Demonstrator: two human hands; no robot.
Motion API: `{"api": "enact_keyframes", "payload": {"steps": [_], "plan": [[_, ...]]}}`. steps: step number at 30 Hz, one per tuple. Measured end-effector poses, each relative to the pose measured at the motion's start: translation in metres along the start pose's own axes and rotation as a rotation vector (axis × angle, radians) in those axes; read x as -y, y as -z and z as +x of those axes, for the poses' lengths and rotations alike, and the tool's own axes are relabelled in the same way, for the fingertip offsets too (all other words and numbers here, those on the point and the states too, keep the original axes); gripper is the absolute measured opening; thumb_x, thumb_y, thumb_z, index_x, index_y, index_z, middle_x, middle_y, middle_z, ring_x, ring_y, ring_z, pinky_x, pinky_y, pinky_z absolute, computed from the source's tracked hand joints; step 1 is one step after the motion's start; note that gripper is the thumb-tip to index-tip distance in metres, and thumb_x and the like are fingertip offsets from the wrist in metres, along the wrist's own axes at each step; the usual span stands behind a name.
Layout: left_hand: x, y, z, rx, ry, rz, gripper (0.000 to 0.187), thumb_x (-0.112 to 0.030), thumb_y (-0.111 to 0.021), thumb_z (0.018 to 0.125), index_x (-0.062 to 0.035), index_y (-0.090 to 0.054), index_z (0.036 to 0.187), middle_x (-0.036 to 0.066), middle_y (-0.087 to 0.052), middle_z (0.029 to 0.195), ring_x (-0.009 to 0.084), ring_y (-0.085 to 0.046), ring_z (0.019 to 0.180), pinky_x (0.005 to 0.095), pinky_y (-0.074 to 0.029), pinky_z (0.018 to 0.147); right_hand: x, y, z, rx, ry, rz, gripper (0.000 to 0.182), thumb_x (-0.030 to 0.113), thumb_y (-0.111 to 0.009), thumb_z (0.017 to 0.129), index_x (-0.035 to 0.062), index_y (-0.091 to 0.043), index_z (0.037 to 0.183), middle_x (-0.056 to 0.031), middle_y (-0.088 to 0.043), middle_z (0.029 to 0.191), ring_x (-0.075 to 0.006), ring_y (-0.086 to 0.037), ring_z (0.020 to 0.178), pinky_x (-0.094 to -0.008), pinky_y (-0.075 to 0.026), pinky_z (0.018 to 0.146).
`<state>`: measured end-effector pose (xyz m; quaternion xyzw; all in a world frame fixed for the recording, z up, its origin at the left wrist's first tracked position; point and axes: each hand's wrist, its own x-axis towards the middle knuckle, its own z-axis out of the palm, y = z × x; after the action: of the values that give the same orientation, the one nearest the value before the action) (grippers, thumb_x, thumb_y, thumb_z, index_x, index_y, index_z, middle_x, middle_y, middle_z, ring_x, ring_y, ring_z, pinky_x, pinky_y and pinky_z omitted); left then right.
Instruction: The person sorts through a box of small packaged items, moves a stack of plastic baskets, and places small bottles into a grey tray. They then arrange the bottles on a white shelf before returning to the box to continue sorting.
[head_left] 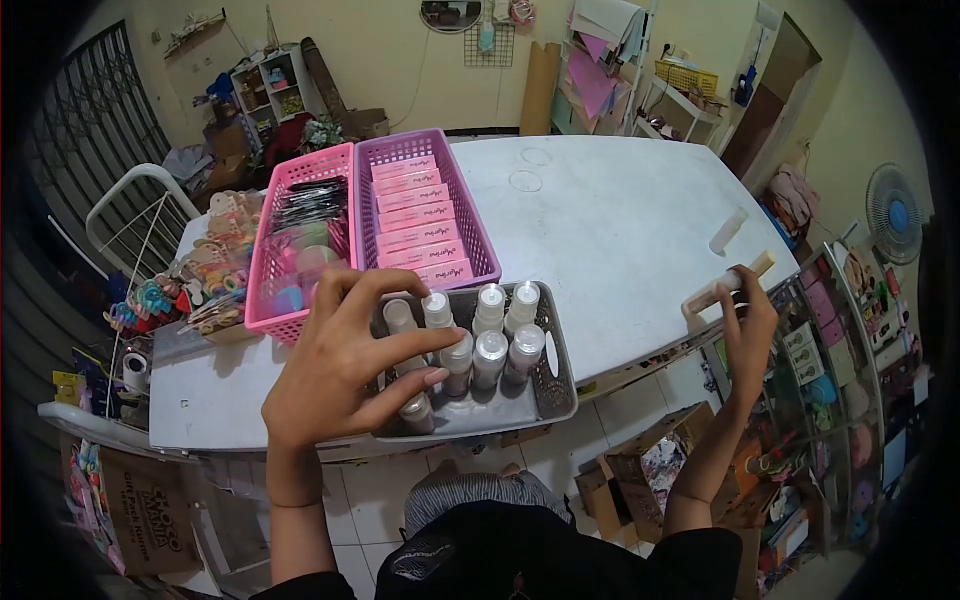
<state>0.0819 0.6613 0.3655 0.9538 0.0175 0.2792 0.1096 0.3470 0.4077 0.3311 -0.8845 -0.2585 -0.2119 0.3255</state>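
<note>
A grey basket [556, 405] at the table's near edge holds several small clear spray bottles [490, 352] standing upright. Over its left part is my left hand [355, 355], fingers apart, the fingertips close to the bottle caps. At the table's right edge, my right hand [748, 325] has its fingers around a clear bottle [712, 292] that lies tilted, with a pale yellowish end [763, 264] showing beyond the fingers. Another small clear bottle [728, 232] lies farther back on the white table [610, 230].
Behind the grey basket, a purple basket [487, 250] holds pink boxes, beside a pink basket [255, 285] of packets. Colourful hair accessories [225, 250] lie at the left. Cardboard boxes [620, 490] stand on the floor, and a display shelf [830, 350] at the right.
</note>
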Motion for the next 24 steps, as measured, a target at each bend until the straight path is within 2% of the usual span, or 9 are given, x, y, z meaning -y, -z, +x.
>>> {"api": "enact_keyframes", "payload": {"steps": [1,3,5,7,11,15,17,19,24], "plan": [[0.0,0.0,0.0,-0.005,0.003,0.003,0.028,-0.021,-0.065,0.061,-0.0172,-0.066,0.089,0.008,-0.049,0.098,0.0268,-0.038,0.089,0.0369,-0.032,0.081,0.011,0.006,-0.002,0.0,0.003,0.004,0.026,0.01,-0.054,0.08,0.0002,-0.052,0.104,-0.0145,-0.057,0.083,-0.0147,-0.054,0.067,-0.0254,-0.043,0.063],[0.0,0.0,0.0,-0.009,0.01,0.012,0.027,-0.021,-0.064,0.061,-0.0171,-0.067,0.088,0.009,-0.049,0.098,0.0269,-0.038,0.089,0.0368,-0.032,0.081,0.039,0.021,-0.012,-0.315,0.254,0.168,0.025,0.009,-0.056,0.078,-0.0024,-0.053,0.1,-0.0119,-0.058,0.084,-0.0176,-0.056,0.067,-0.0269,-0.044,0.063],[0.0,0.001,0.0,-0.02,0.011,0.009,0.024,-0.025,-0.059,0.066,-0.0163,-0.067,0.087,0.009,-0.05,0.098,0.0273,-0.039,0.089,0.0364,-0.032,0.082,0.072,0.035,-0.027,-0.303,0.259,0.574,0.026,0.007,-0.058,0.076,-0.0032,-0.053,0.099,-0.0091,-0.058,0.083,-0.0152,-0.056,0.073,-0.0259,-0.045,0.068],[0.001,0.001,-0.001,-0.027,-0.002,0.027,0.024,-0.028,-0.055,0.068,-0.0162,-0.067,0.086,0.01,-0.05,0.098,0.0273,-0.039,0.088,0.0362,-0.032,0.081,0.105,0.035,-0.042,-0.147,0.398,0.83,0.03,0.006,-0.06,0.073,-0.0041,-0.052,0.1,-0.011,-0.058,0.087,-0.0173,-0.058,0.078,-0.0269,-0.045,0.069],[0.002,0.001,-0.001,-0.048,-0.043,0.078,0.031,-0.034,-0.045,0.074,-0.0167,-0.068,0.085,0.009,-0.052,0.097,0.0268,-0.04,0.087,0.0359,-0.032,0.081,0.152,0.026,-0.047,0.428,0.861,0.557,0.036,0.007,-0.061,0.07,-0.0058,-0.05,0.101,-0.016,-0.055,0.088,-0.0269,-0.056,0.074,-0.0305,-0.047,0.067],[0.004,-0.001,-0.003,-0.082,-0.055,0.074,0.033,-0.037,-0.043,0.075,-0.0174,-0.068,0.084,0.009,-0.053,0.096,0.0264,-0.04,0.087,0.0361,-0.032,0.081,0.166,-0.013,-0.062,0.533,0.914,0.607,0.036,0.002,-0.056,0.07,-0.0065,-0.046,0.104,-0.013,-0.051,0.078,-0.0259,-0.053,0.072,-0.0327,-0.046,0.062],[0.005,0.001,-0.004,-0.078,-0.129,0.122,0.025,-0.035,-0.057,0.07,-0.0166,-0.066,0.085,0.006,-0.05,0.102,0.0252,-0.039,0.087,0.0358,-0.035,0.077,0.164,-0.026,-0.064,0.619,0.898,0.578,0.03,0.002,-0.053,0.072,-0.0068,-0.046,0.1,-0.0137,-0.049,0.074,-0.0267,-0.052,0.071,-0.0334,-0.045,0.062],[0.005,0.001,-0.004,-0.084,-0.133,0.116,0.025,-0.035,-0.056,0.071,-0.0165,-0.065,0.084,0.006,-0.05,0.102,0.0251,-0.039,0.087,0.0359,-0.035,0.077,0.167,-0.024,-0.062,0.672,0.874,0.58,0.026,0.004,-0.052,0.074,-0.0076,-0.045,0.096,-0.0155,-0.049,0.074,-0.0283,-0.052,0.07,-0.034,-0.045,0.061],[0.004,-0.002,-0.004,-0.099,-0.154,0.115,0.027,-0.037,-0.056,0.071,-0.0156,-0.065,0.084,0.006,-0.051,0.102,0.0248,-0.04,0.087,0.036,-0.035,0.076,0.168,-0.02,-0.059,0.798,0.819,0.554,0.031,0.006,-0.052,0.076,-0.0084,-0.04,0.101,-0.0165,-0.05,0.073,-0.0289,-0.054,0.068,-0.0343,-0.045,0.059]]}}
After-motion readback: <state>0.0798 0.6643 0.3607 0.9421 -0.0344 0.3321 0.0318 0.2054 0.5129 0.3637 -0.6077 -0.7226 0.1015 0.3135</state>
